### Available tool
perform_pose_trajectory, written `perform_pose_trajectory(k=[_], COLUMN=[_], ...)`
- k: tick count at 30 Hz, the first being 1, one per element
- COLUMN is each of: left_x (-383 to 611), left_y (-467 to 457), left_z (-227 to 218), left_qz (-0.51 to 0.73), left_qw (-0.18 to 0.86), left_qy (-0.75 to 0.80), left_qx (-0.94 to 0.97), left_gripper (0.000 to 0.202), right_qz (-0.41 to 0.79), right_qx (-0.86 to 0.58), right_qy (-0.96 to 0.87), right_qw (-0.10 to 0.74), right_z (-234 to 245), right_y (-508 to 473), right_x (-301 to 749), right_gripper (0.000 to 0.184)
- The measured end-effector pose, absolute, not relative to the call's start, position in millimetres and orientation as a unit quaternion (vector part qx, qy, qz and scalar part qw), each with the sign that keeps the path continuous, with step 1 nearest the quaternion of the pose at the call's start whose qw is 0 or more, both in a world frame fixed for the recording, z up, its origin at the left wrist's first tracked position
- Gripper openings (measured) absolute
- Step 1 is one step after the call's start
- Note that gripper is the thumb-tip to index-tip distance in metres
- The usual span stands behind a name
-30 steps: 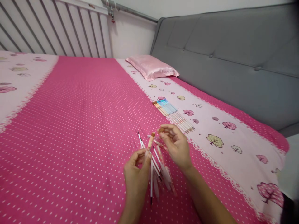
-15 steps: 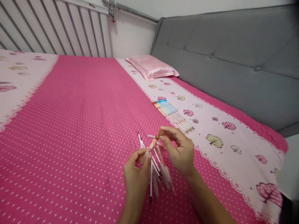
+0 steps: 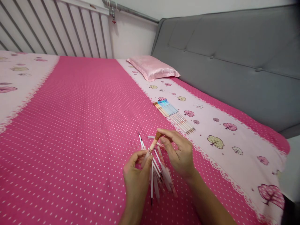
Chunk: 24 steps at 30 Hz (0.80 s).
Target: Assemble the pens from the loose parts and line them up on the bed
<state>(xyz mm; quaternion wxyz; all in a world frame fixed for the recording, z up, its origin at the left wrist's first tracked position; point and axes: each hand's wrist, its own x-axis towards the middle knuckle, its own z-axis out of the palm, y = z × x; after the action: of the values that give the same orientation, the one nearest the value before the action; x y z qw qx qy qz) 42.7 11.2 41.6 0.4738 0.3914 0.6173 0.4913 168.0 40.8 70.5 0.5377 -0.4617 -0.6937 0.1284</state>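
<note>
A pen [image 3: 153,144] with a beige barrel and a brown end slants upward between my hands. My left hand [image 3: 137,168] pinches its lower, pale part between thumb and fingers. At the brown end, the index finger of my right hand [image 3: 179,151] rests on the tip, with the thumb close beside it. Beneath my hands lies a loose pile of white refills [image 3: 152,184] with dark tips. Mixed in are translucent pinkish pen barrels [image 3: 167,179], partly covered by my fingers.
Ahead to the right, a row of blue and beige pens [image 3: 167,107] lies side by side, with a row of whitish, brown-tipped pens [image 3: 182,122] nearer. A pink pillow [image 3: 152,67] rests by the grey headboard [image 3: 225,40]. A radiator [image 3: 53,28] stands behind the bed.
My right hand has shifted slightly left, and its index finger now lies over the top of the pen's brown end. My left hand stays nearly in place.
</note>
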Motion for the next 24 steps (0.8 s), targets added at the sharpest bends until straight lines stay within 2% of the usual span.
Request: perform_pose_trajectory(k=[6, 13, 20, 24], left_x=[44.3, 44.1, 43.7, 44.6], left_y=[10.7, 11.4, 11.3, 11.3], left_z=[38.7, 41.8, 41.4, 43.7], left_qz=[0.488, 0.495, 0.506, 0.501], left_qw=[0.464, 0.465, 0.461, 0.453], left_qy=[0.621, 0.619, 0.615, 0.618], left_qx=[0.401, 0.394, 0.392, 0.403], left_gripper=[0.021, 0.023, 0.025, 0.022], right_qz=[0.142, 0.217, 0.415, 0.453], right_qx=[-0.46, -0.48, -0.472, -0.461], right_qy=[-0.693, -0.671, -0.63, -0.617], right_qw=[0.537, 0.523, 0.456, 0.449], right_z=[67.5, 66.1, 61.9, 60.2], right_y=[41.2, 41.1, 43.3, 45.4], right_x=[168.5, 166.4, 164.0, 164.3], right_gripper=[0.029, 0.038, 0.018, 0.015])
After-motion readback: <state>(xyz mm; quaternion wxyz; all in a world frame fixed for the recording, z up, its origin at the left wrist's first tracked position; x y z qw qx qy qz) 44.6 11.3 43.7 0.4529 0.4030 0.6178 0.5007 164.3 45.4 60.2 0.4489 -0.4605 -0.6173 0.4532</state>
